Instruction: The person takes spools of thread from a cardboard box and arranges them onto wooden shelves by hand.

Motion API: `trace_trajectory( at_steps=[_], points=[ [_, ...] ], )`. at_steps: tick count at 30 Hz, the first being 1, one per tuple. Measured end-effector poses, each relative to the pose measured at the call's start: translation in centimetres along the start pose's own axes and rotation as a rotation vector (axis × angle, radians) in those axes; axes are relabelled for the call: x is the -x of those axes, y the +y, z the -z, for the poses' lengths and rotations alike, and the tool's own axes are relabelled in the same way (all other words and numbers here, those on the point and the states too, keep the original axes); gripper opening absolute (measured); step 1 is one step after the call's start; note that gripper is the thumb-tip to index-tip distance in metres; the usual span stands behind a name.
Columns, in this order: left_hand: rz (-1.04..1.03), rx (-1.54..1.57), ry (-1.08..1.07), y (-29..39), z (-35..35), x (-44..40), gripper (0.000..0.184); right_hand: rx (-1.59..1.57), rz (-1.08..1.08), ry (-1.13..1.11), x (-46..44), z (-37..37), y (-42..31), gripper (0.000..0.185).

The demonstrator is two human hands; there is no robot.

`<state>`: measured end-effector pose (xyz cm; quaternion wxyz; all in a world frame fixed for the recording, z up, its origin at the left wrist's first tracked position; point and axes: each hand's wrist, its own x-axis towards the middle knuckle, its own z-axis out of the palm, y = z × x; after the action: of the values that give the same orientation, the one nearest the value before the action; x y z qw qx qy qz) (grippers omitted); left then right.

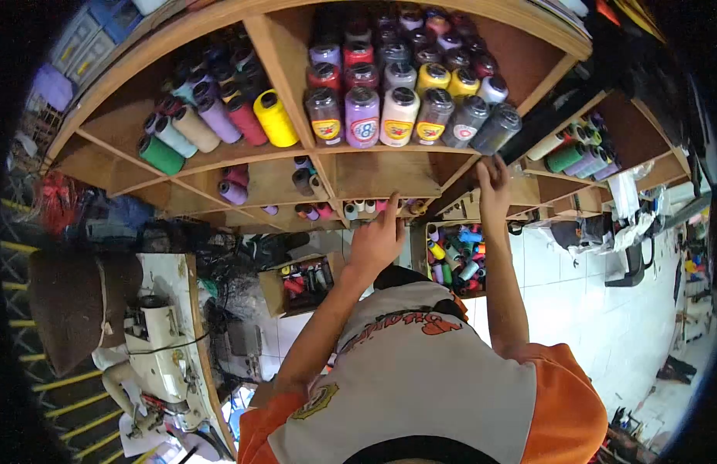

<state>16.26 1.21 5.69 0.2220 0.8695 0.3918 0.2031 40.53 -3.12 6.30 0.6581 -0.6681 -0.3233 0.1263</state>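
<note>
My left hand [376, 243] is raised to the shelf, its index finger stretched up against the lower compartment and its other fingers partly curled. It holds nothing that I can see. My right hand [494, 189] reaches up with fingers apart, just under a dark thread cone [498, 130] at the right end of the front row. Whether the fingertips touch that cone is unclear. Beside it stand a grey cone [465, 121], a black cone with a yellow label [433, 117], a white cone [399, 117] and a purple cone [362, 117].
A yellow cone [276, 120] and a green cone [160, 155] stand in the left compartment of the wooden shelf [281, 62]. Below are cardboard boxes of thread, one box [273, 290] at left. A sewing machine [157, 356] stands lower left. White floor tiles [559, 309] lie right.
</note>
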Motion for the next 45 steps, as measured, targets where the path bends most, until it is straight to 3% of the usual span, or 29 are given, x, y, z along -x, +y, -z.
trace_trajectory(
  at_steps=[2,6,8,9,10,12,15,18,19,20,22,23,26,28,30,32,35,36,38,40,41,42,43,44,45],
  points=[
    [0.010,0.003,0.037,-1.8,-0.7,1.3,0.058,-0.018,-0.210,-0.112,0.9,0.7,3.4,0.043],
    [0.161,-0.002,-0.006,-4.8,-2.4,4.6,0.048,0.246,-0.166,-0.465,4.1,2.0,12.7,0.029],
    [0.256,0.008,-0.047,-7.1,-4.0,6.6,0.043,0.128,-0.384,-0.718,5.7,2.0,14.7,0.030],
    [0.305,0.013,-0.064,-8.2,-4.6,7.6,0.041,0.400,-0.536,-0.797,6.7,0.2,12.2,0.030],
    [0.368,0.022,-0.061,-9.1,-5.1,8.6,0.039,0.311,-0.286,-0.920,8.1,1.1,17.6,0.027],
    [0.514,0.037,-0.050,-10.8,-5.7,11.2,0.036,0.604,-0.228,-1.274,9.9,0.6,21.7,0.024],
    [0.770,0.122,0.058,-13.0,-7.2,16.6,0.034,0.717,-0.178,-1.607,12.8,-4.8,13.9,0.022],
    [1.027,0.272,0.131,-17.5,-9.4,21.5,0.035,0.639,-0.337,-1.728,16.8,-8.4,21.5,0.022],
    [1.069,0.319,0.207,-19.6,-10.9,23.2,0.033,0.667,-0.533,-1.759,18.2,-12.2,19.0,0.023],
    [1.096,0.369,0.265,-21.4,-12.9,25.2,0.030,0.694,-0.367,-1.788,20.4,-14.0,21.6,0.024],
    [1.211,0.459,0.324,-25.5,-16.4,27.6,0.021,0.717,-0.012,-1.807,24.3,-18.8,26.8,0.027],
    [1.232,0.439,0.278,-27.6,-18.3,28.6,0.022,0.819,0.051,-1.756,26.4,-20.9,28.9,0.033],
    [1.238,0.375,0.197,-36.1,-24.5,31.6,0.026,0.650,0.054,-1.783,33.0,-27.1,36.9,0.036],
    [1.251,0.329,0.085,-40.7,-28.2,32.2,0.032,0.881,0.375,-1.759,36.8,-30.4,39.8,0.040],
    [1.291,0.248,-0.097,-45.0,-29.2,31.8,0.041,0.912,0.411,-1.872,39.1,-33.8,47.8,0.040],
    [1.295,-0.092,-0.033,-48.9,-31.4,31.3,0.051,0.924,0.378,-1.858,40.9,-35.0,52.3,0.041],
    [0.988,-0.545,-0.117,-54.6,-31.7,29.9,0.052,0.880,0.309,-1.636,42.3,-35.5,55.7,0.042],
    [0.905,-0.516,-0.107,-56.4,-32.5,29.9,0.058,0.838,0.329,-1.578,43.0,-34.7,58.3,0.041],
    [0.725,-0.441,-0.084,-59.4,-33.8,30.1,0.071,0.966,0.574,-1.828,43.3,-35.3,59.3,0.038],
    [0.859,-0.418,-0.255,-60.5,-35.0,29.7,0.044,0.752,0.348,-1.791,43.8,-35.8,60.5,0.034],
    [0.793,-0.475,-0.280,-60.1,-34.6,29.3,0.044,0.389,-0.148,-1.579,44.3,-36.5,60.9,0.033],
    [0.726,-0.532,-0.301,-59.5,-34.2,28.8,0.045,0.056,-0.501,-1.314,45.3,-36.8,60.7,0.032],
    [0.636,-0.475,-0.100,-59.5,-34.7,30.0,0.053,-0.108,-0.570,-1.248,44.9,-36.7,60.8,0.030],
    [0.782,-0.362,-0.099,-59.6,-35.3,30.1,0.061,-0.274,-0.632,-1.183,44.5,-36.4,61.1,0.028],
    [0.822,-0.335,-0.052,-59.0,-35.4,30.0,0.059,-0.284,-0.306,-1.318,42.9,-36.7,58.5,0.028]
  ],
)
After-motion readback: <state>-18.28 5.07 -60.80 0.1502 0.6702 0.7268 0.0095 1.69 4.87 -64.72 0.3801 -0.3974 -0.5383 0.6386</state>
